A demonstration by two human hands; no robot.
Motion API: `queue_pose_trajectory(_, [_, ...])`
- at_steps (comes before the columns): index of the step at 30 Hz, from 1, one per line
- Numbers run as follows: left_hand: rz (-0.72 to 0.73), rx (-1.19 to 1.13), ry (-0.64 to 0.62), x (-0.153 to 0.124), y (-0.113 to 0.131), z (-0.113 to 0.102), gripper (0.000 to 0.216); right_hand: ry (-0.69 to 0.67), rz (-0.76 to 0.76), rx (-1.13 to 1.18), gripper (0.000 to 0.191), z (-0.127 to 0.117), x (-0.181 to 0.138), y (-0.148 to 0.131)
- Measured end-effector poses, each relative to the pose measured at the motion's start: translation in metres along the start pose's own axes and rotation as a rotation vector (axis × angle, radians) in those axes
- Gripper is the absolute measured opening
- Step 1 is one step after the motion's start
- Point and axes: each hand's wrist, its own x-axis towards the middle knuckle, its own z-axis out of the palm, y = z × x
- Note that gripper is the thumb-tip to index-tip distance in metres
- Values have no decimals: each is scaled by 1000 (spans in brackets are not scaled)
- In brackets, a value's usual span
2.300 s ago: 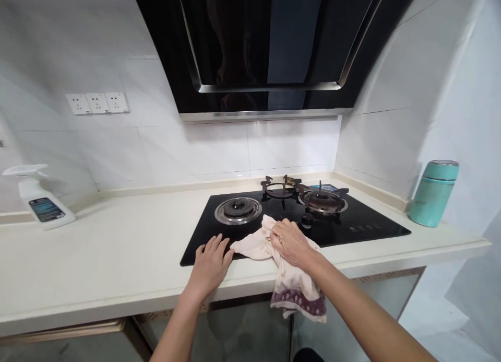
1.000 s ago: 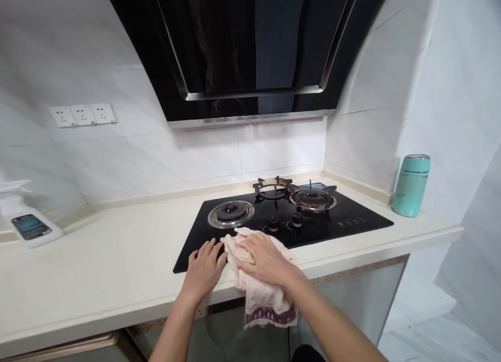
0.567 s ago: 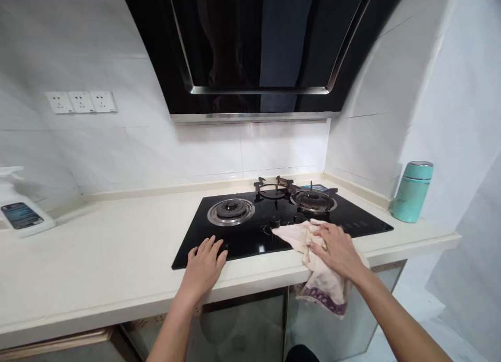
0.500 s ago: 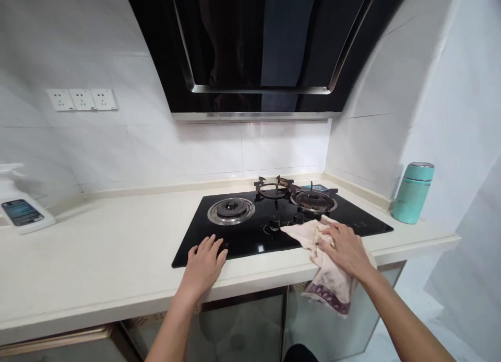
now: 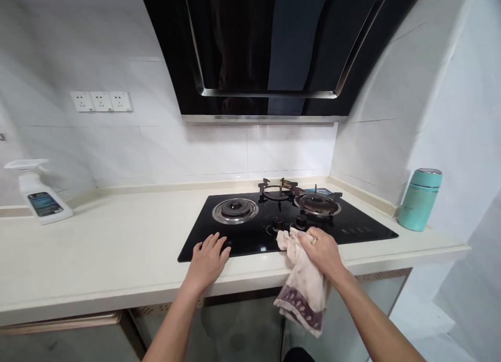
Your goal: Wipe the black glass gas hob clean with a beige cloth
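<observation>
On the white spray bottle [image 5: 33, 184] at the far left we see one dark label [image 5: 45, 203], its print too small for us to read; behind the right burner [image 5: 318, 203] lies a partly hidden blue item [image 5: 313, 190] whose lettering we cannot make out. We count three sockets [image 5: 102, 101] on the wall, two burners, counting the left burner [image 5: 235, 209], two knobs [image 5: 277, 223], one loose pan support [image 5: 277, 198] at the rear, and one teal flask [image 5: 420, 200] on the worktop [image 5: 117, 236].

We see the hands apart; the left hand [image 5: 209, 257] rests, fingers spread, on the front edge of the black hob [image 5: 245, 241]; the right hand [image 5: 321, 251] (a ring on one finger) is clamped on the one pale cloth [image 5: 303, 278], bunched at the hob's front edge below the knobs; its purple-banded end hangs past the worktop's edge.
</observation>
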Motion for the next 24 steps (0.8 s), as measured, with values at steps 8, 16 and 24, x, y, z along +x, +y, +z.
queue_pose_trajectory(8, [5,-13,38,-1,-1,1,45,354,-178,-2,40,2,66,-42])
queue_pose_trajectory(16, [2,-54,42,-2,2,3,44,-329,-154,-160,33,12,-16,-23])
queue_pose_trajectory(24, [5,-63,32,-3,4,1,47,-642,-108,-189,59,-7,-9,-34])
